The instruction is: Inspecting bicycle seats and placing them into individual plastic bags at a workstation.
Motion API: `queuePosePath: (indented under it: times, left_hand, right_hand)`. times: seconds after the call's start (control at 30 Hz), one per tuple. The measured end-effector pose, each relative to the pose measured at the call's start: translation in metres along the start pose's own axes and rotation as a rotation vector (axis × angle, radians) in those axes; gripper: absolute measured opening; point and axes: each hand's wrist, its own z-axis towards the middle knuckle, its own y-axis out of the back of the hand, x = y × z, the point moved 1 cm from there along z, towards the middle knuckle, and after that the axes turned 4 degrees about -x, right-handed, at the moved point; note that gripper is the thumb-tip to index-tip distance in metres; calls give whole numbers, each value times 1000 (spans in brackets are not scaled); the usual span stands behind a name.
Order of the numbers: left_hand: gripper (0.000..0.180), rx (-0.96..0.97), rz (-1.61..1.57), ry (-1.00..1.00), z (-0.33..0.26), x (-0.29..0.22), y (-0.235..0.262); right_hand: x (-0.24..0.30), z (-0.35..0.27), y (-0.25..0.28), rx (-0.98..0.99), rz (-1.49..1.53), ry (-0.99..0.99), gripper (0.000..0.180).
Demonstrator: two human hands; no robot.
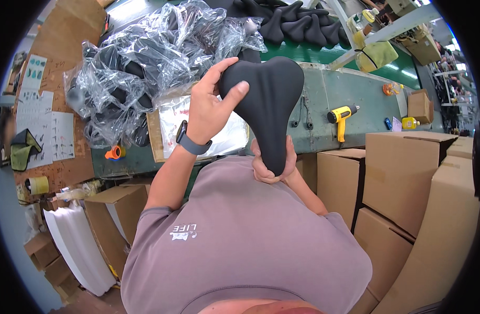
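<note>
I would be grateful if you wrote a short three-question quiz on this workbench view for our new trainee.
1. Which hand holds the wide rear end of the black bicycle saddle?
2. True or false: the yellow heat gun lies on the green workbench, to the right of the saddle.
3. Fill in the blank: the pile to the left of the saddle is covered in crinkled, clear ____.

Key:
1. The left hand; the right hand holds the narrow nose.
2. True.
3. Plastic film.
</note>
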Motion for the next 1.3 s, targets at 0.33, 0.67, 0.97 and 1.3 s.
queuePosePath:
  times: [0.33,0.67,0.97,1.3]
  left_hand:
    - [35,-357,-141,159,28,115,31]
    - [38,159,990,467,-100,403,-2]
    - [28,-100,824,442,-128,434,11]
    - [27,-552,758,502,-127,376,68]
  right_hand:
    - [18,-8,5,-102,-126,-80,96]
    - [40,-74,19,-1076,-1219,172,40]
    - [-3,-135,126,-1262,-1250,-89,58]
    - [-39,13,237,-792,-2013,-127,84]
